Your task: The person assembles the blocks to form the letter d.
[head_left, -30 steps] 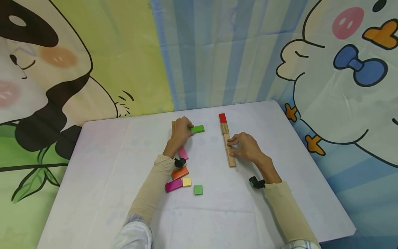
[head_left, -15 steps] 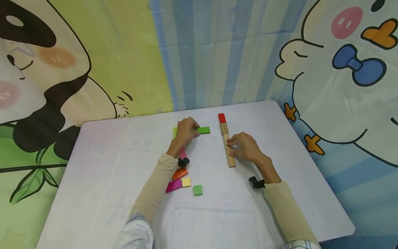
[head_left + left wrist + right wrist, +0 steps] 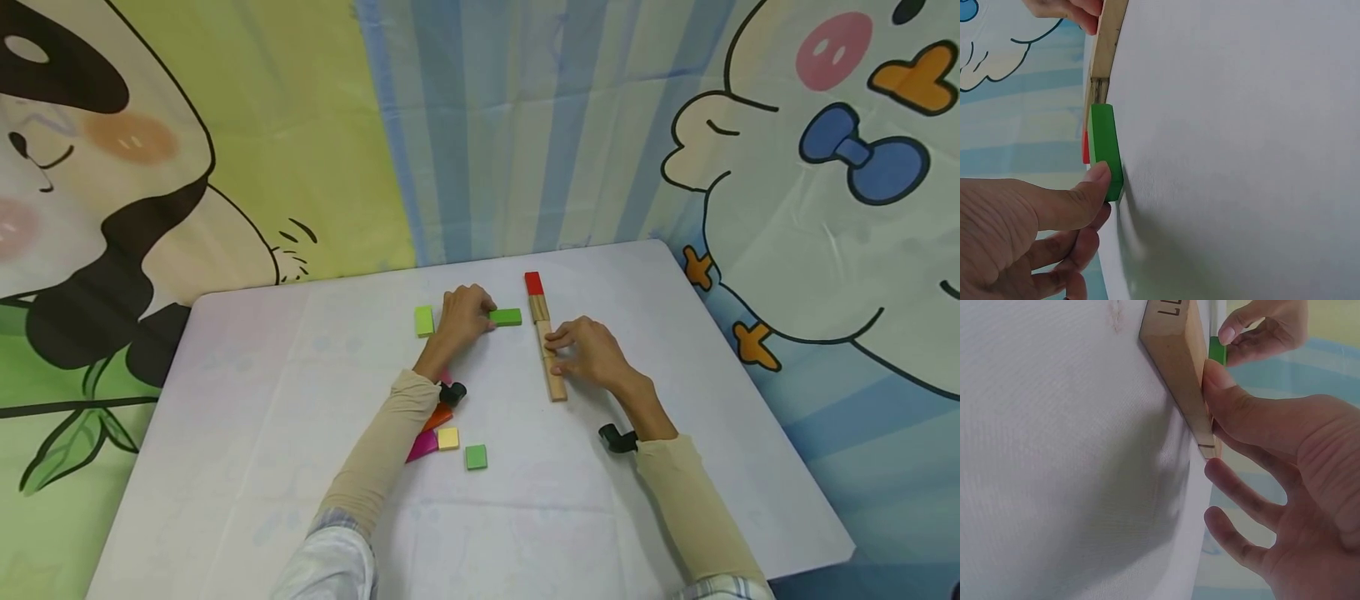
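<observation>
In the head view, my left hand (image 3: 463,317) pinches a green rectangular block (image 3: 507,317) between thumb and fingers, left of a line of blocks. The left wrist view shows the thumb on the end of that green block (image 3: 1105,147). The line has plain wooden blocks (image 3: 553,379) and a red block (image 3: 533,283) at its far end. My right hand (image 3: 592,352) rests its thumb and fingertips on the line's right side. In the right wrist view, the thumb touches a wooden block (image 3: 1179,362) with dark marks, while the other fingers are spread loosely.
A light green block (image 3: 424,322) lies behind the left wrist. Nearer lie an orange block (image 3: 438,417), a magenta block (image 3: 422,447), a yellow square block (image 3: 447,438) and a green square block (image 3: 476,457). The left forearm partly covers some. Patterned cloth hangs behind the white table (image 3: 247,417).
My left hand has carried the green block rightward, closer to the line, uncovering the light green block. The right hand and the line stay in place.
</observation>
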Demonstrator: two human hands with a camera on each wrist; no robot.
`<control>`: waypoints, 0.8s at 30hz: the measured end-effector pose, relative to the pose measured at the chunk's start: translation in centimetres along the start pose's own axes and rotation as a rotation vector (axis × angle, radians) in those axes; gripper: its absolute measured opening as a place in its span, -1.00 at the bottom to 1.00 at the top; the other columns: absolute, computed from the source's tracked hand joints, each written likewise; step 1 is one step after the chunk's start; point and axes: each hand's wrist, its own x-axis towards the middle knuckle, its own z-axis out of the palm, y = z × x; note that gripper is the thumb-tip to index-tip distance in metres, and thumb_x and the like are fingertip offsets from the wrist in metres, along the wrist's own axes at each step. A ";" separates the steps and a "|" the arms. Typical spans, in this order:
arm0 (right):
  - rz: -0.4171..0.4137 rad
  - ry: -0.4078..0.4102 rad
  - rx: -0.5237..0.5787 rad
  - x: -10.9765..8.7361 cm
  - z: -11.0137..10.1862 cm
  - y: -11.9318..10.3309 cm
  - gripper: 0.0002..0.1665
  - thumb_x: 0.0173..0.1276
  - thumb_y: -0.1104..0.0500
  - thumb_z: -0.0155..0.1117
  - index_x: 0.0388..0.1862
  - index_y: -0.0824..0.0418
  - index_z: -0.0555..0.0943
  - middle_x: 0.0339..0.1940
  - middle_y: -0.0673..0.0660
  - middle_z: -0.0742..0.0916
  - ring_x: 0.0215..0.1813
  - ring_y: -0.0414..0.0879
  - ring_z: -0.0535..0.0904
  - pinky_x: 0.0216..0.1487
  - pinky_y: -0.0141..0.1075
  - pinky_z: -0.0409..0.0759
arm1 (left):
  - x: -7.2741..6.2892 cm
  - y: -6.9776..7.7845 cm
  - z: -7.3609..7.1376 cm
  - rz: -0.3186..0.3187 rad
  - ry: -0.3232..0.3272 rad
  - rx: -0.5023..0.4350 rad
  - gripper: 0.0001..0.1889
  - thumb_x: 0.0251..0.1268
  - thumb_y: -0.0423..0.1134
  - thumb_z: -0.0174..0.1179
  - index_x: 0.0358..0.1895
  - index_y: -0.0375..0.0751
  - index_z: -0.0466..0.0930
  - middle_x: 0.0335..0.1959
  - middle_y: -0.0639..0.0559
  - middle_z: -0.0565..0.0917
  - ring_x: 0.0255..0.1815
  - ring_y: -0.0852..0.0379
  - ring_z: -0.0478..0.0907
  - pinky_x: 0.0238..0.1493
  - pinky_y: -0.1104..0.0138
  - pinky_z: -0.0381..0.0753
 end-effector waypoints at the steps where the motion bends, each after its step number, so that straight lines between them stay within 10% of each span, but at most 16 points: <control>1: -0.001 0.001 0.001 0.0 0.0 0.0 -0.45 0.09 0.28 0.80 0.11 0.23 0.86 0.21 0.11 0.87 0.36 0.19 0.63 0.49 0.20 0.49 | 0.0 0.1 0.2 0.002 -0.001 0.005 -0.67 0.21 -0.32 0.61 0.05 -0.23 0.88 -0.02 -0.11 0.89 0.11 -0.16 0.67 0.23 -0.02 0.41; 24: 0.000 -0.004 0.001 0.1 0.1 0.3 -0.45 0.13 0.27 0.78 0.14 0.21 0.85 0.24 0.08 0.86 0.39 0.17 0.63 0.51 0.20 0.50 | 0.2 1.3 1.0 0.032 0.002 0.009 -0.68 0.25 -0.29 0.60 0.07 -0.21 0.87 -0.05 -0.06 0.88 0.03 -0.10 0.62 0.12 0.03 0.38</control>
